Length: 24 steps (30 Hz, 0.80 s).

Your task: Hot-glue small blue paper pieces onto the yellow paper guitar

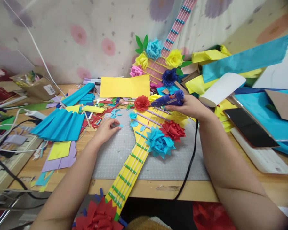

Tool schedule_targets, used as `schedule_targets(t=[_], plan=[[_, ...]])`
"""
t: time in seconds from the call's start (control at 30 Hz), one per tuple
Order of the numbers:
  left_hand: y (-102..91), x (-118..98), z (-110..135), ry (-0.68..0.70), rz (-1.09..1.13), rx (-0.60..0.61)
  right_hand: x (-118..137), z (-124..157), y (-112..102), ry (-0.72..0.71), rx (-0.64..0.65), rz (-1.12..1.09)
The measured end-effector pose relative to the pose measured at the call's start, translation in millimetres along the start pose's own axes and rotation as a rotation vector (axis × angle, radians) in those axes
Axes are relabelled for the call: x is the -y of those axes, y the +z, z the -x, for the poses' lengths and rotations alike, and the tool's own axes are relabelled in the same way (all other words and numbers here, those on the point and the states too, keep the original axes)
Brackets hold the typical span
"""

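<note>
My right hand [192,107] grips a blue hot glue gun [169,99], its nozzle pointing left just beside a red paper flower [141,103]. A yellow paper guitar [134,159] with green frets and white strings lies on the grey cutting mat [172,163], carrying a cyan flower [159,143] and another red flower [173,130]. My left hand [107,129] rests on the mat's left part, fingers curled over a small cyan paper piece [117,126]. More cyan petal cut-outs [133,115] lie between my hands.
A folded cyan paper fan [60,126], yellow sheet [124,86] and scraps crowd the left. A pink paper guitar with flowers [163,60] leans against the wall. Phone [249,127], white keyboard [264,158] and paper rolls sit right. The glue gun's black cord [189,163] drops over the front edge.
</note>
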<state>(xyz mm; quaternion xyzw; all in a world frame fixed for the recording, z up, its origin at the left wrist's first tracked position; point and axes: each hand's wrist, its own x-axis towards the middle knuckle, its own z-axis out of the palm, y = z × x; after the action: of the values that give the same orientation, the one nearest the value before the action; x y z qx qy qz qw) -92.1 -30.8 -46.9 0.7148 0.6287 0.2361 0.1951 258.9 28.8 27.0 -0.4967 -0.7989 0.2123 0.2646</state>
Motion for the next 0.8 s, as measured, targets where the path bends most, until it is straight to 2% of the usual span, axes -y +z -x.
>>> schedule_targets(t=[0.2,0.43,0.67,0.8], plan=[[3.4,-2.4,-1.3,-0.012,-0.072,-0.055,1.0,-0.6,1.4,0.008,0.032,-0.027],[9.6,-6.2,-1.0,0.017,0.059,-0.095,2.5,0.1,0.5,0.003,0.022,-0.013],[9.1,2.8,-2.3,-0.040,-0.232,-0.238,4.4,-0.2,1.6,-0.022,0.028,-0.020],[11.9,5.7,-3.7,-0.071,-0.222,-0.199,6.5,0.0,1.3,-0.009,0.022,-0.022]])
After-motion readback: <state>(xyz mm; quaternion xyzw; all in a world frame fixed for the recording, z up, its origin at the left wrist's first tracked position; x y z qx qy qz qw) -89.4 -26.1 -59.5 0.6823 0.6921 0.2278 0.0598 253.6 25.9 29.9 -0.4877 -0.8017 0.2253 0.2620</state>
